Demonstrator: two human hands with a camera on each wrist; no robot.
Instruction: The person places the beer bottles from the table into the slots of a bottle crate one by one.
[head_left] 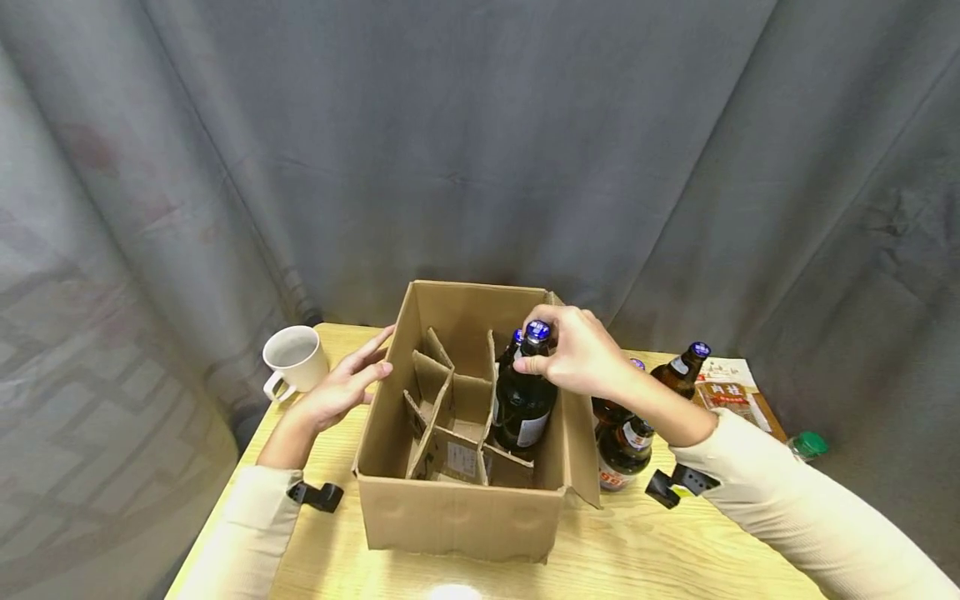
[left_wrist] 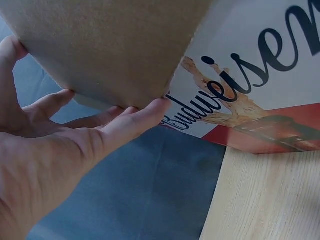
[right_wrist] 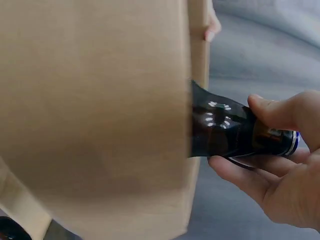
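Note:
A cardboard box (head_left: 459, 518) stands on the table, with cardboard dividers (head_left: 461, 402) splitting its inside into compartments. My right hand (head_left: 577, 354) grips a dark beer bottle (head_left: 528, 404) by its neck, below the blue cap, in the right part of the box. Behind it a second blue cap (head_left: 517, 335) peeks out. In the right wrist view a flap covers the lower part of the gripped bottle (right_wrist: 220, 125). My left hand (head_left: 347, 387) touches the left side of the box, fingers extended; in the left wrist view its fingertips (left_wrist: 159, 106) rest against the brown cardboard.
Several more beer bottles (head_left: 624, 450) stand right of the box, partly behind my right forearm. Further right are a printed packet (head_left: 727, 396) and a green-capped jar (head_left: 808, 444). A white mug (head_left: 296, 360) stands at the left table edge. A grey curtain (head_left: 465, 150) hangs behind.

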